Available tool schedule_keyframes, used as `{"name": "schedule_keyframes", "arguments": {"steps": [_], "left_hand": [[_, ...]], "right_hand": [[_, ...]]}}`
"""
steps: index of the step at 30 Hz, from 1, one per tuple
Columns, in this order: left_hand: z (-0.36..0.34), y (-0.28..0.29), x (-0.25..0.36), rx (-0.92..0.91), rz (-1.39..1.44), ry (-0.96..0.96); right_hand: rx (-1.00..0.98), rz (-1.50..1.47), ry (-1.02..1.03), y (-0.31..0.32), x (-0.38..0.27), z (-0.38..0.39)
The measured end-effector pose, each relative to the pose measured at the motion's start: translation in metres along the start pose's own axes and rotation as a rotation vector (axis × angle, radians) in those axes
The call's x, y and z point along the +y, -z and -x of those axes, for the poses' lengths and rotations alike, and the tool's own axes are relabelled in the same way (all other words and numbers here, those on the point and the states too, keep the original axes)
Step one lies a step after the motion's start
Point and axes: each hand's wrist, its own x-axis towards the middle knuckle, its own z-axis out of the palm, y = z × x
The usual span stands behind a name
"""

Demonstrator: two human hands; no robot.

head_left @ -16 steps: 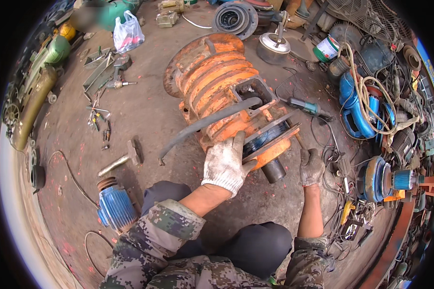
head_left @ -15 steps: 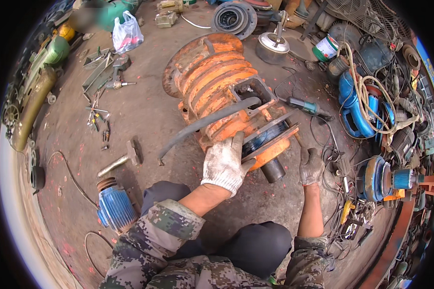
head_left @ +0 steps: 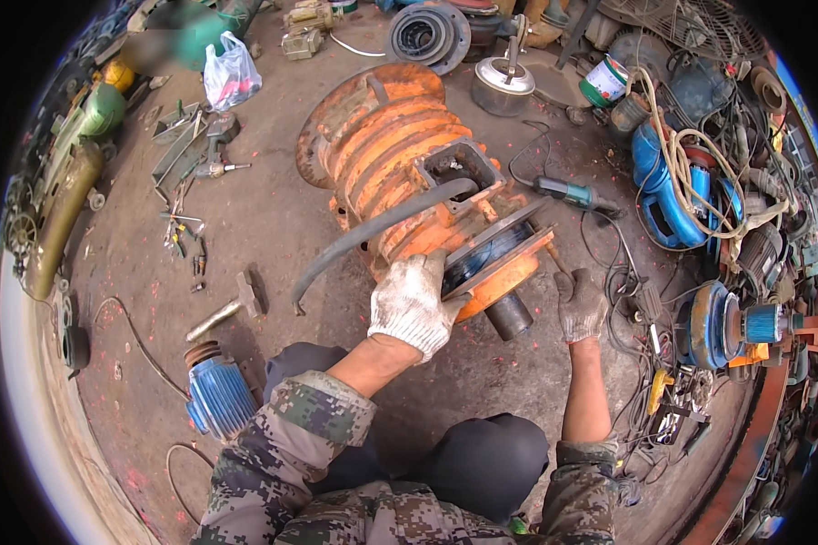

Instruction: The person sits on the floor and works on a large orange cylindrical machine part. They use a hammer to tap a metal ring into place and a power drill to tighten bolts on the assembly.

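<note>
Just the view shifted, left hand (head_left: 413,305) lay spread against the orange machine (head_left: 386,154), right hand (head_left: 582,305) gripped a rod (head_left: 559,262), poor seating could've made it slip

L hand (head_left: 407,300) in whitish knit glove, back up, fingers (head_left: 433,267) pointing fwd, thumb (head_left: 457,306) spread to the R, apart from them. Bare L forearm (head_left: 373,365) slants in from lower L; camo sleeve (head_left: 291,431) pushed up partway. R hand (head_left: 582,307), greyish glove, bent into a grip, well apart from L. R forearm (head_left: 587,395) approx. vert., bare to the R sleeve (head_left: 577,481), also camo. Knees (head_left: 482,459) bent, dk trousers, btwn the arms.
</note>
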Motion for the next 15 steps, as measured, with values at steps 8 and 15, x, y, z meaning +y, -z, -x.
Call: {"name": "schedule_keyframes", "arguments": {"steps": [8, 15], "left_hand": [[-0.002, 0.002, 0.0, -0.031, 0.049, 0.03], [-0.001, -0.003, -0.003, 0.039, 0.097, 0.009]], "right_hand": [[-0.337, -0.609, -0.511, 0.011, -0.004, -0.017], [0.272, -0.471, 0.188, 0.03, -0.07, -0.016]]}}
